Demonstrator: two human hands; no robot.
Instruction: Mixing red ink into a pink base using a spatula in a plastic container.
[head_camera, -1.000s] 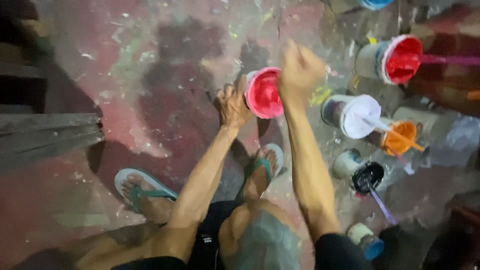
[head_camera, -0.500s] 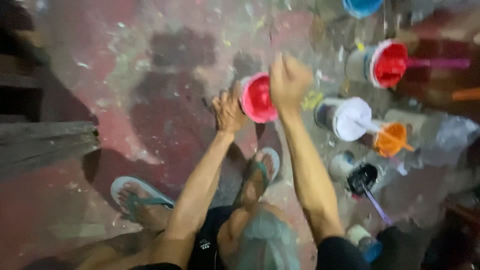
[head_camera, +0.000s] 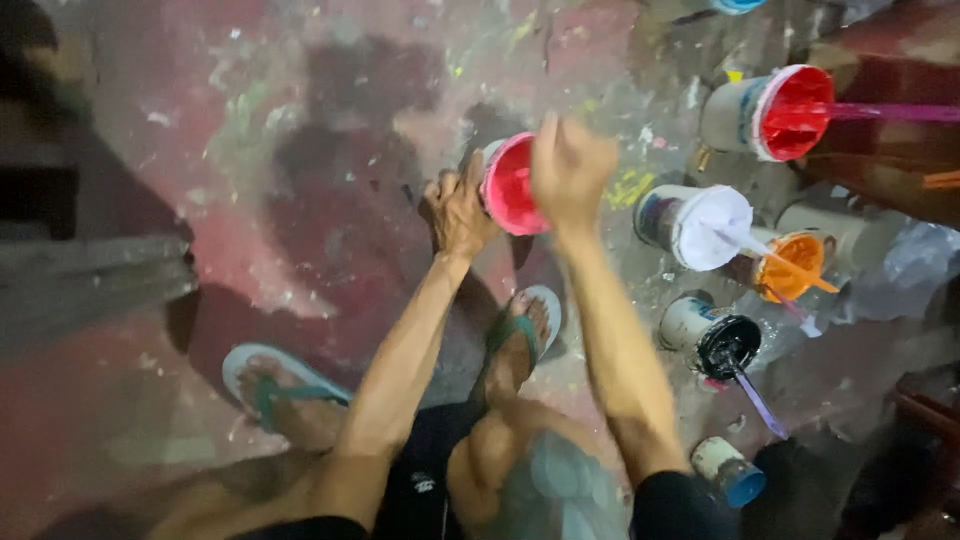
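Note:
A can of pink paint (head_camera: 510, 188) stands on the paint-spattered floor in front of me. My left hand (head_camera: 457, 210) grips its left rim and steadies it. My right hand (head_camera: 570, 172) hovers over the can's right side with the fingers closed; it is blurred, and whatever it holds is hidden from view. My two feet in green-strapped sandals rest on the floor below the can, one (head_camera: 522, 335) just under it and one (head_camera: 280, 395) further left.
To the right stand several open paint cans with stirring sticks: red (head_camera: 775, 112), white (head_camera: 695, 225), orange (head_camera: 790, 265), black (head_camera: 715, 338) and a small blue one (head_camera: 730, 472). A grey plank (head_camera: 90, 280) lies at the left.
The view has drifted, so the can and hands sit a little lower and further left. My right hand has shifted slightly above the pink can. My left hand keeps its grip.

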